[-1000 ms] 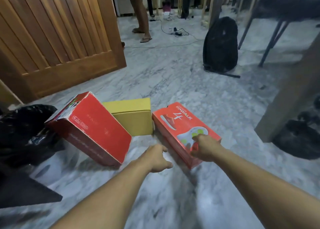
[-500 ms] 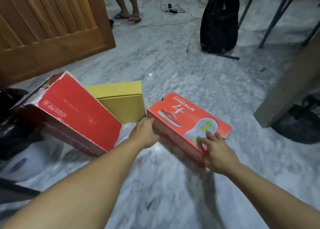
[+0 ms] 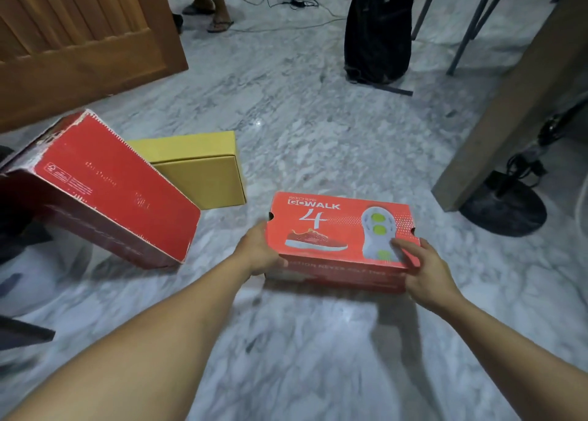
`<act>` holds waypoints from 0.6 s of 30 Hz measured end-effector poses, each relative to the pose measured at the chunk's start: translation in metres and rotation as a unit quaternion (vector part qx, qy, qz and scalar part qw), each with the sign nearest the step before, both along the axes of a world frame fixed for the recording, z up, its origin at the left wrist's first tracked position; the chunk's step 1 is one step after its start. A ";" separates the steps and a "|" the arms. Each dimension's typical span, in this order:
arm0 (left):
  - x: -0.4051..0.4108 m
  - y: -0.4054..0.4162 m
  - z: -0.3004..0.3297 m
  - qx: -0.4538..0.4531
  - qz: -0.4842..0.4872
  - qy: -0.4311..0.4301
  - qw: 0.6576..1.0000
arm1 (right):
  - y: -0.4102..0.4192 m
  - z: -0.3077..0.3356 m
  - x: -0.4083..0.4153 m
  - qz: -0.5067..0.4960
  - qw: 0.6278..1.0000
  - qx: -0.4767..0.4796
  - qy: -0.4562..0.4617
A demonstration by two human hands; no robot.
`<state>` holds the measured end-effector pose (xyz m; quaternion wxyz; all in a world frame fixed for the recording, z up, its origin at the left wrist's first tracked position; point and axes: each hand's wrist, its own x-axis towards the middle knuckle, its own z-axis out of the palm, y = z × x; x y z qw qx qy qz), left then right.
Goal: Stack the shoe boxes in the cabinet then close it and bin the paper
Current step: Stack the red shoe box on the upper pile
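Now | left hand grips orange box at left end, right hand at right corner | box at floor, near yellow box | advice: lift level, lid pinned shut.

In the centre of the frame both hands hold an orange box: the left hand grips its left end, the right hand its right corner. A red box leans at left, a yellow box behind it.
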<state>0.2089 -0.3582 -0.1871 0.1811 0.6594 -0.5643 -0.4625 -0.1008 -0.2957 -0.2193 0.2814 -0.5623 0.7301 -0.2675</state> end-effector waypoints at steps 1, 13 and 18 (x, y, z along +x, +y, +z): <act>0.003 0.005 0.006 -0.008 0.010 0.004 1.000 | -0.001 0.007 0.003 0.000 1.000 -0.004 -0.012; 0.070 0.094 0.110 -0.208 0.173 0.034 0.962 | 0.010 0.126 0.068 0.113 0.983 -0.119 -0.084; 0.108 0.152 0.157 -0.241 0.234 -0.014 0.942 | 0.029 0.179 0.105 0.171 0.973 -0.145 -0.054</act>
